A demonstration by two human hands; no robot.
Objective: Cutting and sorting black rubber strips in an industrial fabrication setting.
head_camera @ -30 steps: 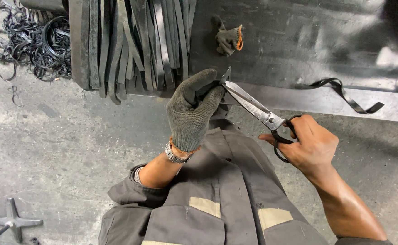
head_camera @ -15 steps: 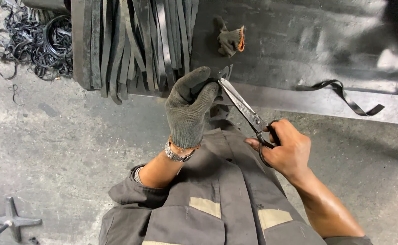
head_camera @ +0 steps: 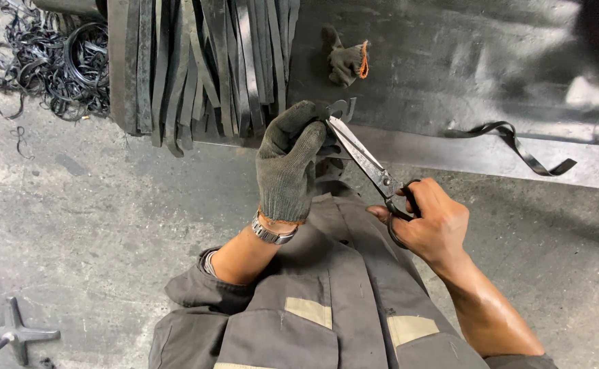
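A small black rubber strip (head_camera: 340, 108) is pinched up top in the gloved left hand (head_camera: 289, 160), with the scissors (head_camera: 368, 160), gripped in the bare right hand (head_camera: 428, 225), angled up-left into it.

The left hand (head_camera: 287, 164) is wearing a dark grey knitted work glove, and just below the glove a metal wristwatch (head_camera: 272, 231) is sitting. The right hand (head_camera: 430, 224) is bare. The person is wearing grey work clothes (head_camera: 327, 301) with rolled sleeves and beige patches.
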